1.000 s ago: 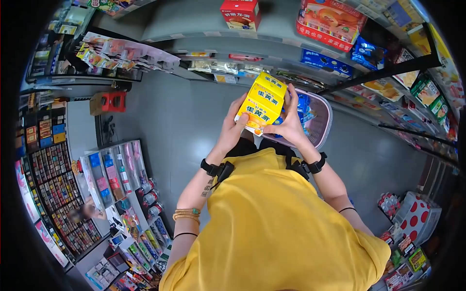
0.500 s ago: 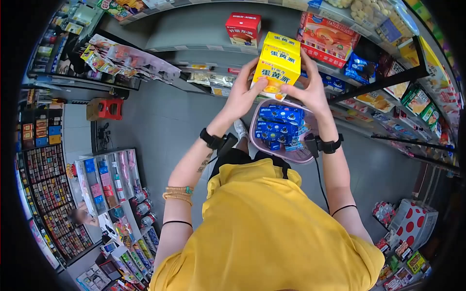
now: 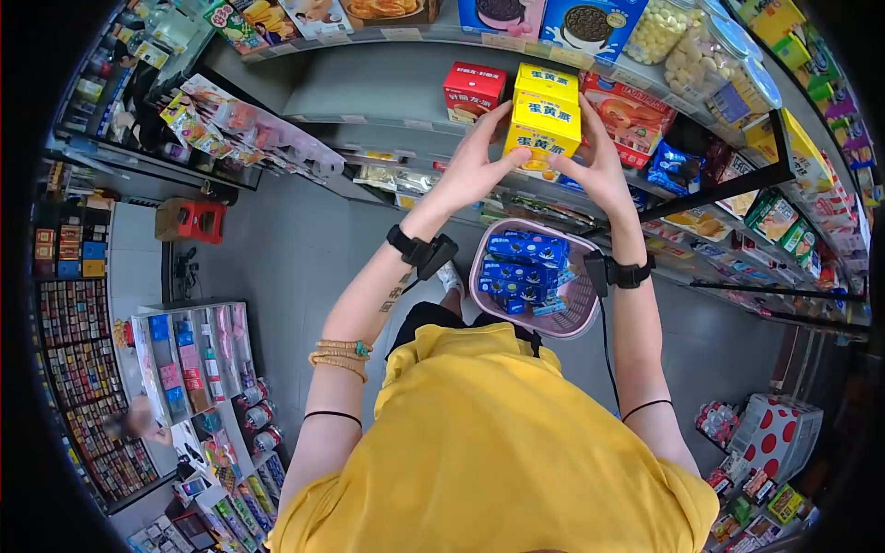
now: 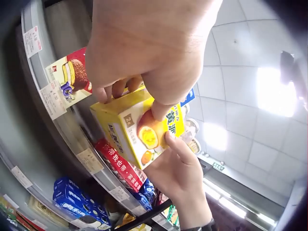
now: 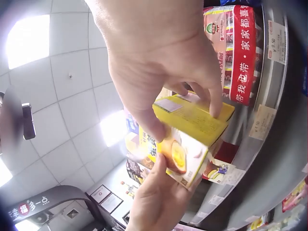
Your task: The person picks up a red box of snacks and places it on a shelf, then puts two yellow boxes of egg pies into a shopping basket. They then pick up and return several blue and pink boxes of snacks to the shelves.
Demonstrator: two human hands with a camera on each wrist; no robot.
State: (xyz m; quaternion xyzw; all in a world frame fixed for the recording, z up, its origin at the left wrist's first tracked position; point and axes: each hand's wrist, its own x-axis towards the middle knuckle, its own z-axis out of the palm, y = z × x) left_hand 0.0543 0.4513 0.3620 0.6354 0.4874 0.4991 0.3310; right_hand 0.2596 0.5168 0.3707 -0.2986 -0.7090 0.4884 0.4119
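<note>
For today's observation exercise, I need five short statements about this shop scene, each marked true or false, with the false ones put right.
1. The left hand and right hand both hold the yellow packaging. True.
2. The yellow packaging is inside the basket. False: it is in the hands, outside the pink basket.
3. Blue packages are in the basket. True.
4. The person wears a blue shirt. False: the shirt is yellow.
5. In the head view, a small red box sits left of the yellow packaging. True.
</note>
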